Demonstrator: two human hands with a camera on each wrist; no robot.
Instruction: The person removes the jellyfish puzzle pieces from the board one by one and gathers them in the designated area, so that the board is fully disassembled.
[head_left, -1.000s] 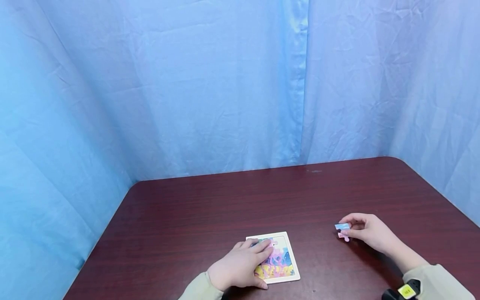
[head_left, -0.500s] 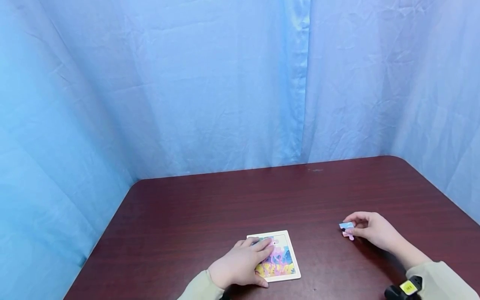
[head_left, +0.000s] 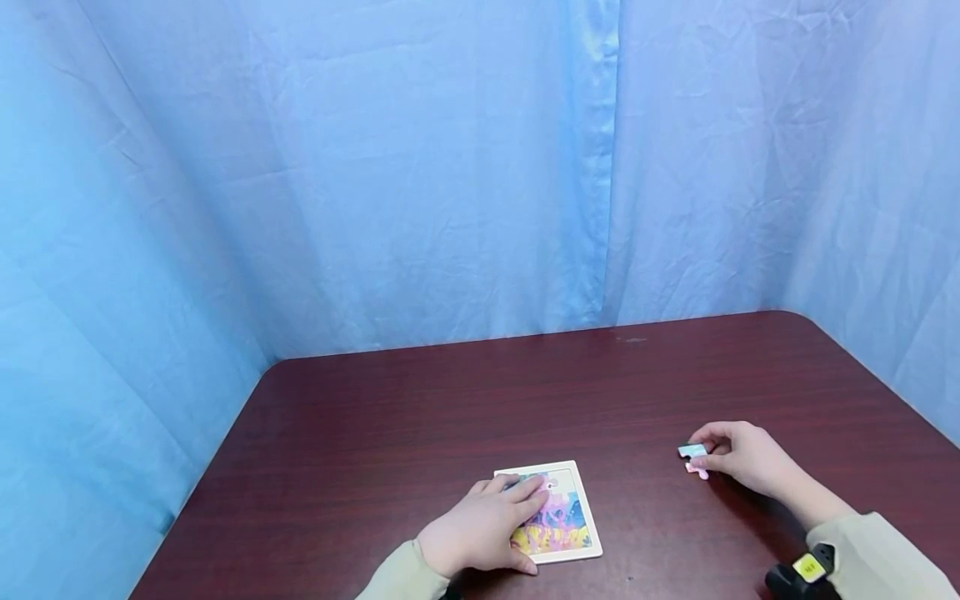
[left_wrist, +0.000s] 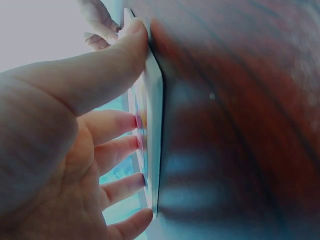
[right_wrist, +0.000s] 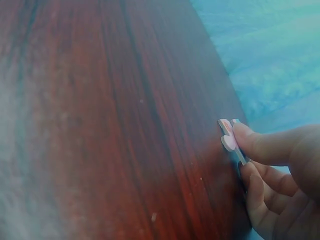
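A square jigsaw puzzle (head_left: 562, 521) in a white frame lies on the table, its picture pink, blue and yellow. My left hand (head_left: 483, 525) rests on its left part with fingers spread and covers that side. In the left wrist view, the fingertips of the left hand (left_wrist: 75, 150) touch the puzzle's face, and the thumb lies at the frame's edge. Off to the right, my right hand (head_left: 750, 458) pinches a puzzle piece (head_left: 692, 451), light blue and pink, between thumb and fingers. The right wrist view shows this puzzle piece (right_wrist: 228, 142) nearly edge-on, partly hidden by the thumb.
The dark red-brown table (head_left: 420, 417) has rounded far corners. Blue curtains (head_left: 435, 167) hang behind it and along both sides. A black device with a yellow label (head_left: 810, 568) sits on the right wrist by the sleeve.
My right hand has shifted slightly to the right with the puzzle piece, and the piece has tilted a little. The left hand stays in place on the puzzle.
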